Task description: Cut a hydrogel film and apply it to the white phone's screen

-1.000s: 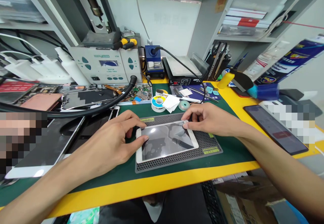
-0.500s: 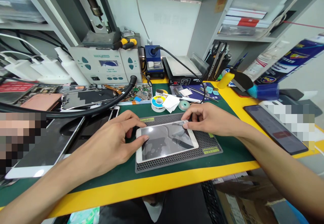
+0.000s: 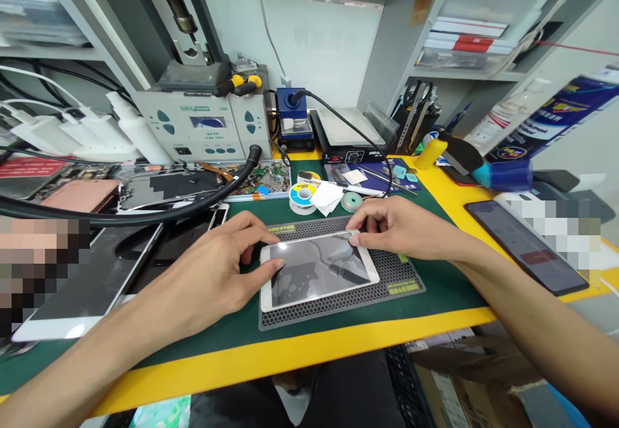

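A white-framed tablet lies flat on a black honeycomb mat, its glass reflecting the bench above. My left hand is at the tablet's left side, with the index finger at the top-left corner and the thumb on the glass near the left edge. My right hand pinches the top-right edge, its thumb resting on the glass. The fingers behind that edge are partly hidden by the hand.
A thick black hose crosses the left of the bench above a large white-framed panel. Behind the mat are a solder spool and white tissue. A dark phone lies at right. Rework stations stand at the back.
Both hands and the tablet stay in nearly the same place. Only the reflections on the glass shift slightly.
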A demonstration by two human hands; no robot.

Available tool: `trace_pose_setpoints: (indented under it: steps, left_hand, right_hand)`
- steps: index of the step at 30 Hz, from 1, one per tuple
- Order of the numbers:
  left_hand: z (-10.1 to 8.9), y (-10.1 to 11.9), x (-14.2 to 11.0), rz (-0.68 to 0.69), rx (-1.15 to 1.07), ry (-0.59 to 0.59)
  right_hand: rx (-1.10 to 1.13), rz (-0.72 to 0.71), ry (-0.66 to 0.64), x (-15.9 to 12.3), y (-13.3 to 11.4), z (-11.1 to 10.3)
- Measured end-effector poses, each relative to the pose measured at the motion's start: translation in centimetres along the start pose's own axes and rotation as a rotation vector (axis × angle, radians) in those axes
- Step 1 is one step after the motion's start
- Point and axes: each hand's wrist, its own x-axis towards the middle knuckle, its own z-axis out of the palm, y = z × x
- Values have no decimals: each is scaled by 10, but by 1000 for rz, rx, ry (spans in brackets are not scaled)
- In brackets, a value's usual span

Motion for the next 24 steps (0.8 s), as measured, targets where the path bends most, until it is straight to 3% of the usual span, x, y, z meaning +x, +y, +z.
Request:
trace_pose_setpoints:
  steps: [24]
  left_hand:
    - [1,-2,-1,6,10,4]
  right_hand:
    - [-5,-10,20,3,7,2]
